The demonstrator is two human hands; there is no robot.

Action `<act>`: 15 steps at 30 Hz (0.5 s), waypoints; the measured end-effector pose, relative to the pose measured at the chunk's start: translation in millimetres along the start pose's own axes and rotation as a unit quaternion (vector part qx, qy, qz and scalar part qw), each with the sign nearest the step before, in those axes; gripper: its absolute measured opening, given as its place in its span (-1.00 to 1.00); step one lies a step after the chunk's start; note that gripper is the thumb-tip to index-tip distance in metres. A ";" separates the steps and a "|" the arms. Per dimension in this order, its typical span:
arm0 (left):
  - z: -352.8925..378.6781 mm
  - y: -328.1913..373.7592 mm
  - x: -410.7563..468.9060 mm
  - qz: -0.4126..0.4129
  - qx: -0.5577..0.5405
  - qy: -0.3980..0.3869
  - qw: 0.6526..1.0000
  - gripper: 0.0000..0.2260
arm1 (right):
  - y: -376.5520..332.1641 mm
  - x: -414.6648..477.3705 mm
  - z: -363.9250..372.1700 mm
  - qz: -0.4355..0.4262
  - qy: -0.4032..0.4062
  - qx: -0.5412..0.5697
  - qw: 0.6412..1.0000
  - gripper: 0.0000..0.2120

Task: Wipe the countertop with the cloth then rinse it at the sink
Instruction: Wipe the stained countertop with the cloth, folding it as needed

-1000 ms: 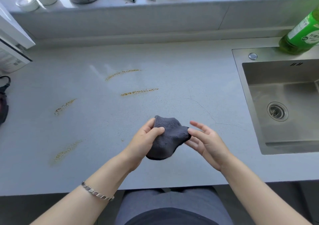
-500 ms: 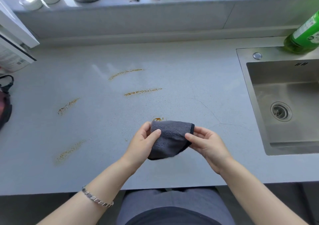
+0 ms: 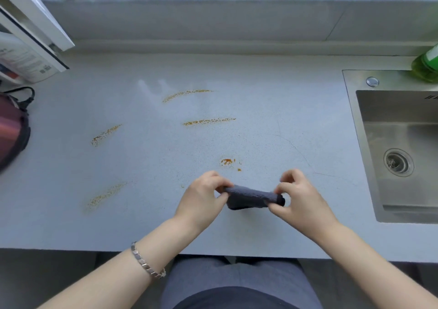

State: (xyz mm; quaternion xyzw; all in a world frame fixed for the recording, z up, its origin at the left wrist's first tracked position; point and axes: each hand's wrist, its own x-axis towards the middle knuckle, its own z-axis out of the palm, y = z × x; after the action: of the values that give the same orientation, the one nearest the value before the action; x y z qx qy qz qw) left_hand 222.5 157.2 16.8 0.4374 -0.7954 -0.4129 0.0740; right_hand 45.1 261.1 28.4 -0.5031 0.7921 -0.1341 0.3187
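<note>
- Against half a second ago, I am seeing the cloth changed from a broad open flap into a narrow folded band stretched sideways between the two hands.
- Both hands are sitting nearer the front edge of the table than before, and the small orange spot that was peeking out just behind the cloth is now lying fully exposed beyond them.
- My left hand is pinching the left end of the cloth, thumb and fingers closed together on it.
- My right hand is clamping the right end the same way, its grip closed tight on the dark hemmed edge; its fingertips look slightly blurred.
- The cloth is hanging just above the table between the hands; I cannot tell whether its underside is touching the surface.
- Four yellowish streaks are lying on the table to the left and behind, well apart from the cloth.
- The sink is sitting off to the right, apart from the hands.
</note>
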 end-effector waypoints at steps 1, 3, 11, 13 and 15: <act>-2.5 -3.3 2.3 -0.001 0.007 0.004 1.000 -0.90 | 1.6 3.0 -1.7 0.008 -0.040 0.034 0.999 -0.90; -9.5 -15.5 9.1 -0.011 0.006 0.031 0.999 -0.92 | 0.6 8.6 -8.7 0.065 -0.081 0.158 0.982 -0.90; -19.3 -131.0 15.1 -0.057 0.204 0.123 0.970 -0.65 | -7.9 31.7 -11.9 0.104 0.165 0.252 0.948 -0.88; -9.5 -154.6 12.1 -0.047 0.215 0.091 0.971 -0.58 | -9.6 44.6 17.1 0.077 0.107 0.203 0.970 -0.78; -2.7 -170.7 10.7 -0.042 0.218 0.069 0.973 -0.55 | -2.0 59.9 50.8 0.064 0.074 0.150 0.984 -0.66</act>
State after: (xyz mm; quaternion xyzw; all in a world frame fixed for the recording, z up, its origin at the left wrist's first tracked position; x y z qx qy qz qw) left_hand 325.7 100.4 -107.2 0.5034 -0.8403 -0.2010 0.0143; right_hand 61.6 212.8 -31.4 -0.3862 0.8151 -0.2679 0.3387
